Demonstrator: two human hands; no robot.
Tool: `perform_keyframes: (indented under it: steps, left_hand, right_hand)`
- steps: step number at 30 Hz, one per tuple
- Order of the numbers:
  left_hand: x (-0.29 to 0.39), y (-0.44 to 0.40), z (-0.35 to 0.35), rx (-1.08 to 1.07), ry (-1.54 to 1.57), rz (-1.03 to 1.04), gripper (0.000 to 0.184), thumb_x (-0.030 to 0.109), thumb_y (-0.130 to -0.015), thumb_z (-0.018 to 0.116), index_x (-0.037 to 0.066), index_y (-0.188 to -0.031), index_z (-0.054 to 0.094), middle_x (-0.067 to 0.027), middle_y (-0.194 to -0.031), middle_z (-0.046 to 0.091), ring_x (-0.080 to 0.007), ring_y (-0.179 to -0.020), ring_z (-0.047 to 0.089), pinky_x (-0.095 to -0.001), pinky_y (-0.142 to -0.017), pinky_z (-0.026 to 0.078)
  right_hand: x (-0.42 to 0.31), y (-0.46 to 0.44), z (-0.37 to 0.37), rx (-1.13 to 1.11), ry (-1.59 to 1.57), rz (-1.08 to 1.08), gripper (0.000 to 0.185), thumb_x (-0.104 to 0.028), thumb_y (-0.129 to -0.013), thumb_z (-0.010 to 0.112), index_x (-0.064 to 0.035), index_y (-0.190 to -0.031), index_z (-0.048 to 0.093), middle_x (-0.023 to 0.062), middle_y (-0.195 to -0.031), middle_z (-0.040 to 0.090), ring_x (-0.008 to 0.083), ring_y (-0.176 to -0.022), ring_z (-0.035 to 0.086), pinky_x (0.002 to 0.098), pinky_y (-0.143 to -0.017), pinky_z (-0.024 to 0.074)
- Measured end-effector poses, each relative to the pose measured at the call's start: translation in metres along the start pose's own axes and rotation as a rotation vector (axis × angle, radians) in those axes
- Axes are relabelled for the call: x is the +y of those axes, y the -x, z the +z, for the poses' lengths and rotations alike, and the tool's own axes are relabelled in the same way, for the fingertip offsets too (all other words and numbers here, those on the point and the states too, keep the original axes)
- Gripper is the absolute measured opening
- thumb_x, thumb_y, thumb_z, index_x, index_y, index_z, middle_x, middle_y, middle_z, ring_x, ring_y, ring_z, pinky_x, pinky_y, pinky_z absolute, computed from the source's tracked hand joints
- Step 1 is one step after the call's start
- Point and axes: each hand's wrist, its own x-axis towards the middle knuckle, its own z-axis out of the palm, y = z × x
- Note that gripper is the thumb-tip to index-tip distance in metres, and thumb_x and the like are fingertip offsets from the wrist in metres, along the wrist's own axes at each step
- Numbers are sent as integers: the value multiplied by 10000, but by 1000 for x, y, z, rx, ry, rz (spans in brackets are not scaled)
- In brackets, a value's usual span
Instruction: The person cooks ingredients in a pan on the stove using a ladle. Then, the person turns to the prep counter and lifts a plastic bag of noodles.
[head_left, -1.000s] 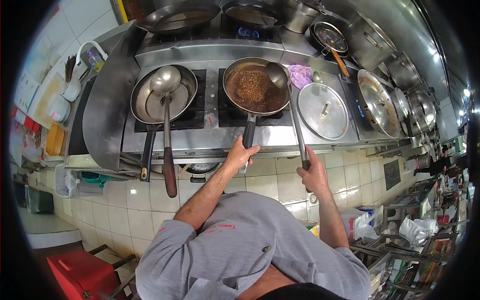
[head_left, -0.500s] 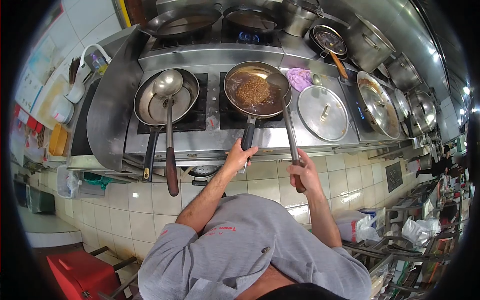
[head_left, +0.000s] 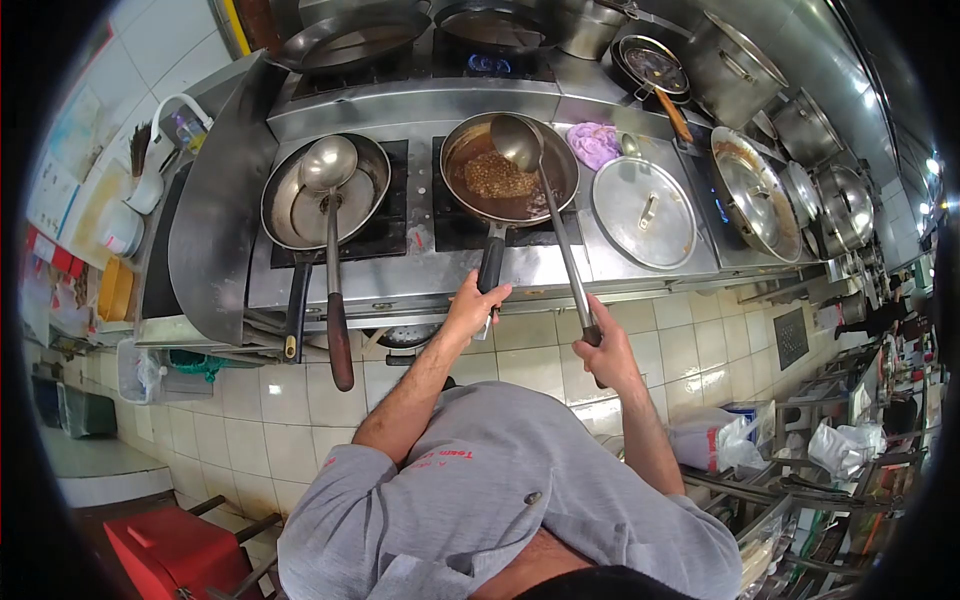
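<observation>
My left hand [head_left: 475, 308] is closed round the black handle of a frying pan [head_left: 569, 178] on the front right burner. Brown liquid fills the pan, with a heap of small round tan grains [head_left: 500, 178] in it; I cannot tell what kind they are. In my right hand [head_left: 608, 348] is the long handle of a ladle [head_left: 516, 143]. The ladle's bowl is over the far middle of the pan, beyond the grains. To the left, a second frying pan [head_left: 284, 222] sits on its burner with another ladle [head_left: 328, 163] resting across it.
Right of the pan lie a metal lid [head_left: 643, 220] and a crumpled purple cloth [head_left: 594, 144]. Two dark pans [head_left: 350, 42] stand on the back burners, a blue flame [head_left: 488, 63] under one. Large pots [head_left: 735, 75] stand at the back right. A metal splash guard [head_left: 212, 210] rises at left.
The ladle's bowl has swung left from the pan's right side to its far middle. The grains have shifted slightly and spread. My left hand keeps its grip; the whole view has shifted a little.
</observation>
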Motion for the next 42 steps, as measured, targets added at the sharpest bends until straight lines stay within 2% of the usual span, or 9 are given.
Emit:
perform_keyframes:
  steps: [6,8,11,15,17,21,25,37,42]
  left_hand:
    - [-2,1,-1,-10,30,22,357,280,-813,699,62,-1003,490,-2,-683,510,-68,-462,468,-212,-397,389]
    - [-6,-1,-1,-2,16,17,339,273,-817,693,66,-991,488,0,-684,508,-68,-465,467,-209,-399,388]
    - [-8,0,-1,-4,42,30,323,265,-820,686,69,-981,486,-2,-686,508,-70,-466,468,-215,-397,382]
    - [-4,4,0,-11,51,25,318,261,-820,682,70,-981,485,-3,-688,506,-73,-463,469,-222,-394,375]
    - [-3,6,0,1,39,17,316,257,-820,679,72,-986,484,-4,-690,507,-76,-461,468,-226,-394,371]
    - [-3,7,0,-8,41,10,318,258,-821,677,71,-991,484,-5,-692,508,-76,-460,468,-225,-396,372]
    - [0,7,-1,-10,39,-2,318,256,-826,671,65,-999,485,-8,-695,511,-76,-460,468,-224,-399,371]
    - [0,5,-2,-22,28,-14,341,265,-831,671,61,-1022,475,-15,-701,518,-76,-470,473,-221,-407,378]
    - [-1,4,-3,-19,26,-12,334,262,-833,672,65,-1019,475,-12,-698,514,-75,-475,471,-218,-408,384]
  right_hand:
    - [3,-17,-5,56,185,-98,720,34,-751,601,-97,-1407,334,21,-644,475,108,-515,476,269,-468,413]
    - [0,-24,-8,107,390,-130,704,-20,-740,609,-39,-1386,333,105,-640,524,216,-592,541,344,-593,454]
    - [21,-45,-9,179,429,-202,687,-21,-735,601,-7,-1370,338,141,-660,540,259,-619,570,364,-611,460]
    - [33,-57,-3,203,360,-240,692,-15,-736,604,1,-1372,332,120,-660,541,224,-564,573,348,-537,457]
    - [19,-53,2,82,-58,16,701,-2,-736,607,-9,-1380,329,89,-662,546,170,-477,530,303,-437,424]
    - [7,-56,-6,-45,-590,88,765,46,-710,628,33,-1388,275,66,-648,527,136,-429,499,276,-368,384]
    - [8,-55,-8,-41,-738,79,782,61,-710,628,47,-1392,247,62,-634,527,134,-403,483,266,-355,369]
    - [0,-34,-18,53,-227,-116,752,64,-708,608,11,-1393,302,33,-644,519,96,-451,484,241,-384,376]
    - [4,-14,-26,-8,-74,-79,740,52,-730,612,-49,-1403,321,11,-641,497,81,-473,475,245,-407,392]
